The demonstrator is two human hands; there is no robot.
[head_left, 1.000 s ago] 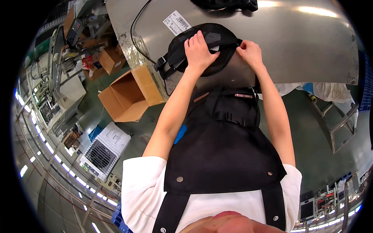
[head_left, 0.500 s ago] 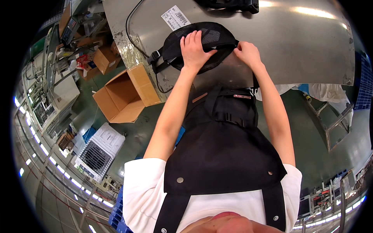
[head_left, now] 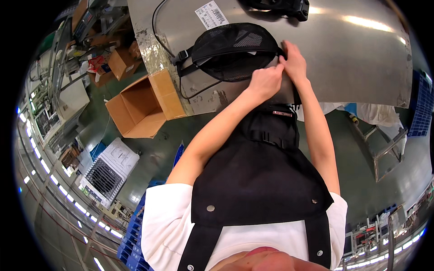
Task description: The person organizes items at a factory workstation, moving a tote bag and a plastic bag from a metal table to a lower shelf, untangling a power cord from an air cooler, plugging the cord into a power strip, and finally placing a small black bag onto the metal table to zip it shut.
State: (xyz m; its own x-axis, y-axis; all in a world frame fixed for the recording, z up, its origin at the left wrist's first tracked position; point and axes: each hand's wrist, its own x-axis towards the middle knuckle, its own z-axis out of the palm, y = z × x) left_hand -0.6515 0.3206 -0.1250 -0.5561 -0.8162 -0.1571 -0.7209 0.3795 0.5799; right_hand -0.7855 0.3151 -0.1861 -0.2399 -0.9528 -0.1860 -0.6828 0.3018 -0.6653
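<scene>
A black mesh waist bag lies on the metal table, its long mouth gaping toward me and a strip of white showing inside. A black buckle on its strap rests at the bag's left end. At the right end, my right hand grips the bag's corner with bent fingers. My left hand is closed in a pinch at that same corner, its fingertips meeting those of my right hand. The small part between the fingertips is hidden.
A white printed label lies on the metal table behind the bag. Another black strapped item is at the far edge. A black cord runs along the left. An open cardboard box stands left of the table.
My left hand has left the bag's mesh top and moved right and nearer, joining my right hand at the right corner. The bag's mouth now shows fully.
</scene>
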